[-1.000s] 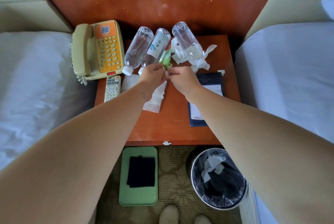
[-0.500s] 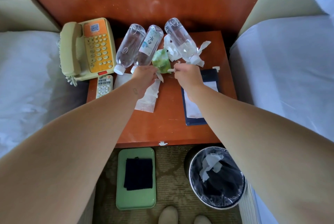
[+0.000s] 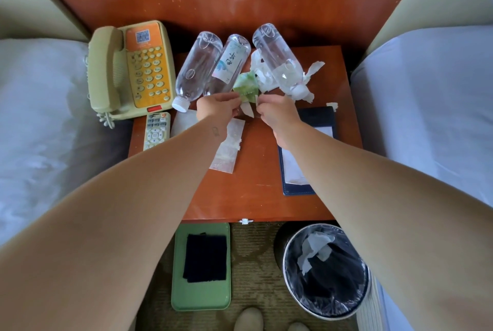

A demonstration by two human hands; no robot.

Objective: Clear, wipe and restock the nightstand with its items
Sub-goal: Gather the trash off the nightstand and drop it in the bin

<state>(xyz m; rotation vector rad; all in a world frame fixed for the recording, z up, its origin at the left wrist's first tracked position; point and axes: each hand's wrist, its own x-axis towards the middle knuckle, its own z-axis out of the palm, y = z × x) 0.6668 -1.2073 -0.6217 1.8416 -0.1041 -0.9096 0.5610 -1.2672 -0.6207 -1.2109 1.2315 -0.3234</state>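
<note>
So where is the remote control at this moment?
In the head view, the remote control lies at the left edge of the nightstand, just in front of the telephone.

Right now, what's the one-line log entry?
step: clearing; left hand: pinches green wrapper; right hand: pinches green wrapper; labelled bottle: lying flat

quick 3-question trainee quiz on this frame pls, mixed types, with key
1. True or false: the left hand and right hand both pinch the green wrapper.
2. How many bottles lie on the nightstand?
3. The bin stands: A on the nightstand; B on the floor, right of the green tray; C on a bed.
Key: 1 true; 2 three; 3 B.
</note>
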